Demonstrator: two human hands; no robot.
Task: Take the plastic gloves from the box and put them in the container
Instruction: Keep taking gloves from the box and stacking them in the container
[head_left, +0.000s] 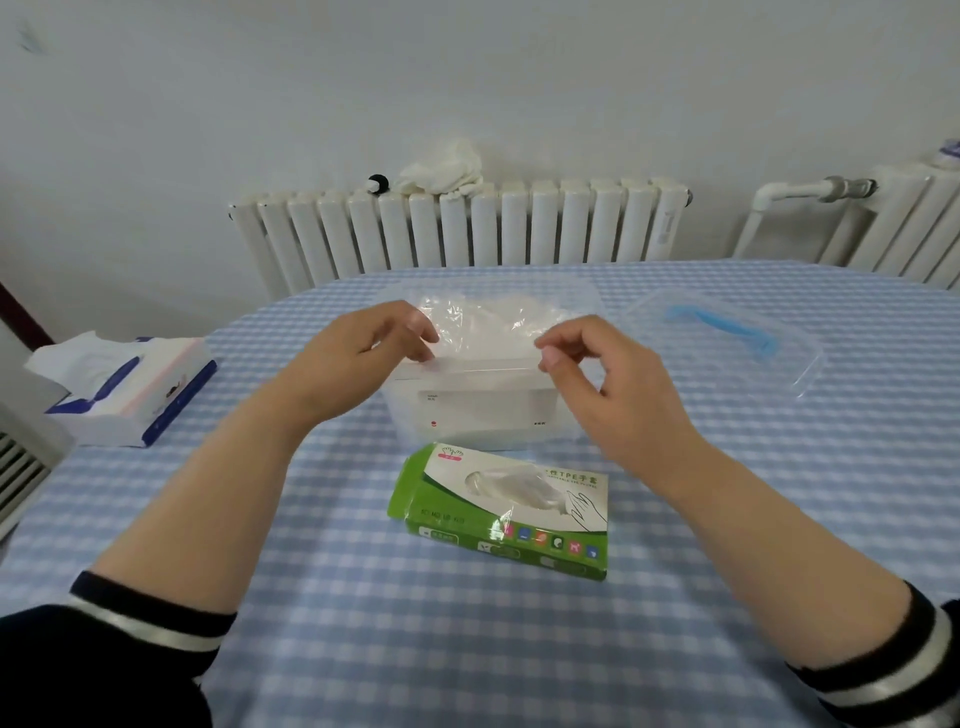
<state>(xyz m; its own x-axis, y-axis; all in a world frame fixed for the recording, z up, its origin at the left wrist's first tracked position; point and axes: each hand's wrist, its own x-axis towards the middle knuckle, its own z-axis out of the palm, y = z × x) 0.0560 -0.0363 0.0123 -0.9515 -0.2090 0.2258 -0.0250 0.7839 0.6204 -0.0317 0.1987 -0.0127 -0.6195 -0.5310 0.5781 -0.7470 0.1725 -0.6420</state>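
A clear plastic container with a white label stands mid-table, and a crumpled heap of thin clear plastic gloves fills its open top. My left hand pinches the left edge of a glove sheet at the container's front rim. My right hand pinches the right edge of the same sheet, fingers curled. In front of the container lies the green and white glove box, flat on the table, with a glove poking from its opening.
The container's clear lid with a blue handle lies to the right. A tissue box sits at the left table edge. The table has a blue checked cloth. Radiators line the wall behind.
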